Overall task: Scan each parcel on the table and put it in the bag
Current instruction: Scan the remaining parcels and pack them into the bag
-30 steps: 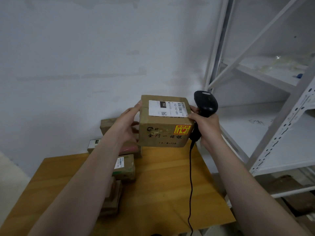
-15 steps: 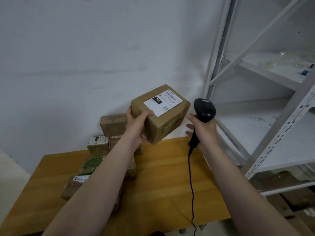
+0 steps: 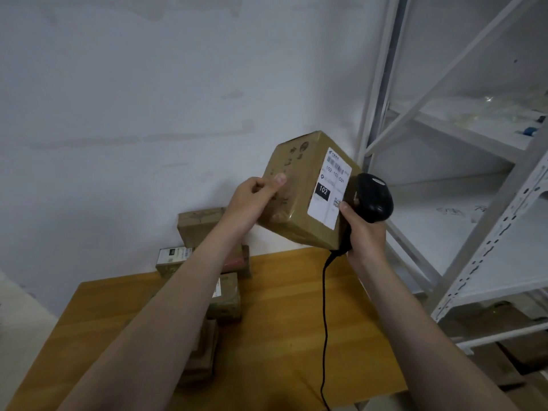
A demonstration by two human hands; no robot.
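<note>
White wall behind, wooden tabletop (image 3: 281,336) below. Brown parcel (image 3: 293,203) is up in the air over the far edge, now tipped so its label (image 3: 329,188) faces right; half a second ago it faced up. Left hand (image 3: 252,197) grips the box's left face. Right hand (image 3: 361,232) is wrapped round the scanner (image 3: 373,200), which has closed in against the label. Scan looks imminent; bagging not begun. Several other parcels (image 3: 225,295) wait on the tabletop.
</note>
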